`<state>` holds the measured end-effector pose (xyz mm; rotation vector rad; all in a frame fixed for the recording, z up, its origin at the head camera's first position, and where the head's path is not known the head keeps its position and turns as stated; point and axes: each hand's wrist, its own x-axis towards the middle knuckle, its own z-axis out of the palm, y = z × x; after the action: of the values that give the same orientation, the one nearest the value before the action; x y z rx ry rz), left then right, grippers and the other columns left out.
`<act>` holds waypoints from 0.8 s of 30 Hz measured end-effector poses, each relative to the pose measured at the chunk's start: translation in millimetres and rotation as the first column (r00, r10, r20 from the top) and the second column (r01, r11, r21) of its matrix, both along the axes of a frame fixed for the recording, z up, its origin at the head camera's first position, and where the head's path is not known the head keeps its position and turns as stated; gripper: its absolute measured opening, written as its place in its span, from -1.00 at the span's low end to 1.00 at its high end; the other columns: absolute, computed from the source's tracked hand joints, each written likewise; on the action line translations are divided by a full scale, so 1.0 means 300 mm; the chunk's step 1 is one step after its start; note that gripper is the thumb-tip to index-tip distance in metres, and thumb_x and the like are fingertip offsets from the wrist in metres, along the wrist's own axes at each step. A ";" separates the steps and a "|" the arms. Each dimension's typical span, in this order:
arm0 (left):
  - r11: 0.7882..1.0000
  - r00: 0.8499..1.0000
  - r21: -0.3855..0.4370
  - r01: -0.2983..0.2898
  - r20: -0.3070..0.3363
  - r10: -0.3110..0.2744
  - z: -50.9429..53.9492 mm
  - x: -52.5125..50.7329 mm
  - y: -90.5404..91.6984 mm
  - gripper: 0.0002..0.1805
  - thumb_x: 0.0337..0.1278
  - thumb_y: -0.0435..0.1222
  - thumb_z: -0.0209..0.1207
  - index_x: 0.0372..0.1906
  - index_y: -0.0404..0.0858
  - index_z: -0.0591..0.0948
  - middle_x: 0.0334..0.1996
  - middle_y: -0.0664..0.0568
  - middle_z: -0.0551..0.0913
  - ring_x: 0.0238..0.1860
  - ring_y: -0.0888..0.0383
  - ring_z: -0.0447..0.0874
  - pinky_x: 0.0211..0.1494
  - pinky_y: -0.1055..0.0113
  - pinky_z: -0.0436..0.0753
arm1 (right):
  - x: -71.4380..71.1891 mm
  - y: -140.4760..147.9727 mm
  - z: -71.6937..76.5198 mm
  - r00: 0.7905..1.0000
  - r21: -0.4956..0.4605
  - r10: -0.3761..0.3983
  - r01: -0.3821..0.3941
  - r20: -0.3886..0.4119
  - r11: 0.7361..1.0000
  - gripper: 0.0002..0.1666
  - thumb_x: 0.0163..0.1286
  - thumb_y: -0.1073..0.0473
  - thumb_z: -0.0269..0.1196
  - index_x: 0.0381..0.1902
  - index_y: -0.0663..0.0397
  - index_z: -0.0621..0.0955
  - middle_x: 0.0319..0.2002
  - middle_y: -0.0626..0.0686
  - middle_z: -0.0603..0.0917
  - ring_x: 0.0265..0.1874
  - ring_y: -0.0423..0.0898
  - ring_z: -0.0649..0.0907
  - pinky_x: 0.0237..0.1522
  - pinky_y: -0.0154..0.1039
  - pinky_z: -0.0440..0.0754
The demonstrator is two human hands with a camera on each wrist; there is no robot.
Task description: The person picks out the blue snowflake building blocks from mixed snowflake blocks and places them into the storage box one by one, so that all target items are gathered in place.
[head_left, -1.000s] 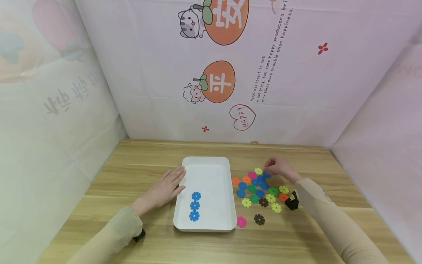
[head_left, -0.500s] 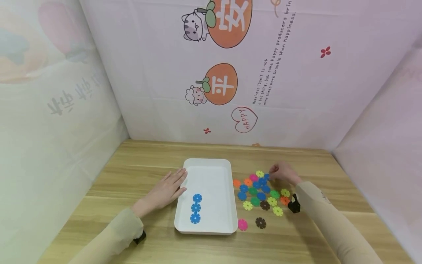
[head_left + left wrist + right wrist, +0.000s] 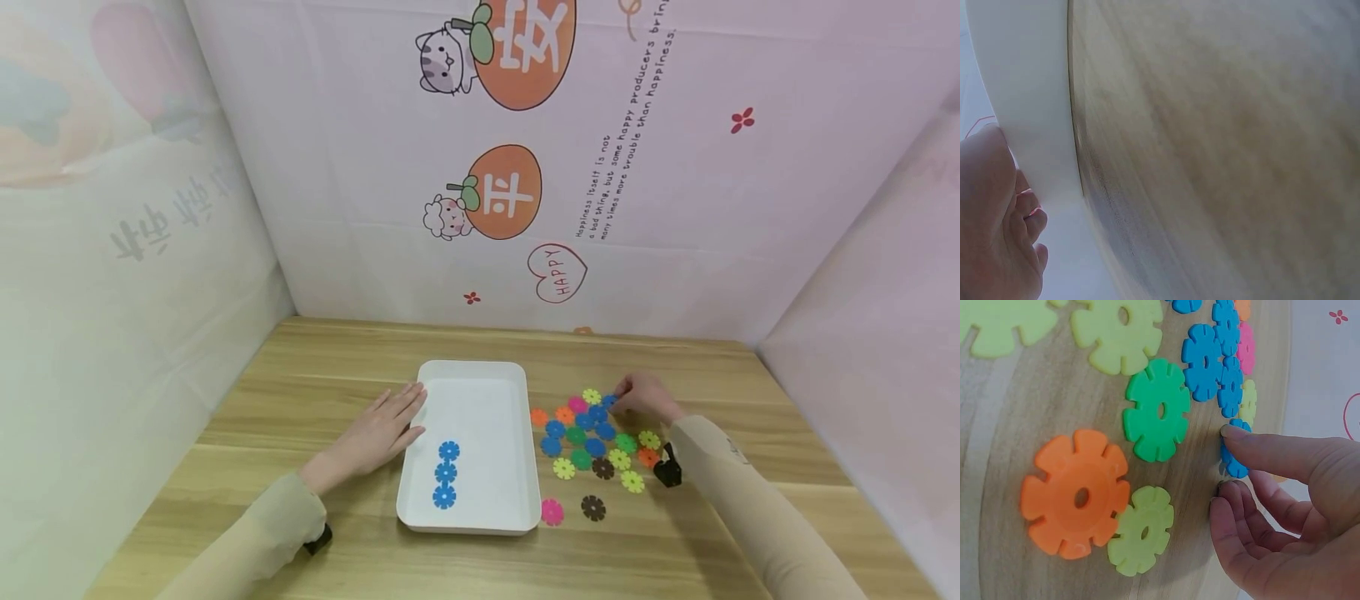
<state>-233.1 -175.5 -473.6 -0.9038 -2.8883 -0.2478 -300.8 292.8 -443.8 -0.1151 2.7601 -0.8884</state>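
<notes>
Straight-fingered and pinching nothing, my left grip [image 3: 382, 429] rests on the left rim of the white tray [image 3: 498, 442]. I judge the tray light, stiff and smooth, apt to slide on the wooden worktop [image 3: 465, 575], and best held by its raised walls. Its long axis runs from me towards the backdrop, one short end facing me.

Inside, in the near left part, lie three blue discs [image 3: 446, 472] in a row. The row's long axis goes near to far too, its far end leaning slightly right; whether they interlock or merely touch, I cannot tell.

Right of the tray, a pink disc [image 3: 552, 512] and a brown disc [image 3: 593, 507] lie nearest me, with a mixed scatter of discs [image 3: 581, 459] beyond them.

At the scatter's far right edge, my right grip [image 3: 647, 395] is narrow, thumb and finger pinching a blue disc [image 3: 1234, 462] beside other blue ones. Being round, it has no long axis and points nowhere; only its notches break the rim. It should feel thin, light and rigid, hard to break but slippery when flat, so I would take it by the edge. Nearer my wrist sit a green disc [image 3: 1160, 434] and an orange disc [image 3: 1063, 494].
</notes>
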 end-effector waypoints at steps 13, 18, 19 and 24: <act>1.000 1.000 -0.003 -0.003 -0.004 0.003 0.003 0.001 0.001 -0.31 0.53 0.02 -0.11 0.54 -0.28 0.16 0.56 -0.12 0.15 0.57 -0.07 0.13 0.58 -0.12 0.19 | 0.022 0.033 0.023 0.999 -0.088 0.037 -0.040 -0.031 0.995 -0.71 0.21 0.38 0.29 -0.15 0.50 0.56 -0.23 0.33 0.67 -0.28 0.04 0.67 -0.18 -0.11 0.72; 1.000 1.000 -0.005 0.002 -0.007 -0.002 0.002 -0.001 0.000 -0.31 0.53 0.01 -0.10 0.54 -0.29 0.16 0.56 -0.13 0.15 0.57 -0.07 0.13 0.58 -0.12 0.19 | 0.026 0.032 0.039 1.000 -0.093 0.028 -0.029 -0.013 0.995 -0.73 0.27 0.36 0.24 -0.13 0.49 0.57 -0.30 0.26 0.69 -0.36 -0.02 0.66 -0.28 -0.17 0.70; 1.000 1.000 -0.006 0.002 -0.009 -0.002 0.001 -0.002 0.000 -0.31 0.53 0.01 -0.10 0.54 -0.29 0.16 0.56 -0.13 0.15 0.57 -0.07 0.13 0.58 -0.12 0.20 | 0.026 0.028 0.044 1.000 -0.090 0.022 -0.023 -0.006 0.996 -0.73 0.29 0.35 0.24 -0.12 0.47 0.57 -0.31 0.23 0.69 -0.37 -0.04 0.66 -0.29 -0.18 0.69; 1.000 1.000 0.000 0.008 -0.019 -0.008 0.002 0.001 -0.001 -0.31 0.52 -0.01 -0.07 0.53 -0.32 0.18 0.55 -0.16 0.17 0.56 -0.11 0.16 0.56 -0.15 0.22 | 0.033 -0.011 0.085 0.998 -0.106 0.056 -0.053 0.032 0.993 -0.71 0.37 0.26 0.21 -0.06 0.40 0.56 -0.24 0.22 0.68 -0.29 -0.02 0.66 -0.19 -0.14 0.70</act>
<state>-232.9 -176.0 -473.0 -0.9130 -2.8674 -0.2389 -290.9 289.5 -418.4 -0.1906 2.6646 -1.0115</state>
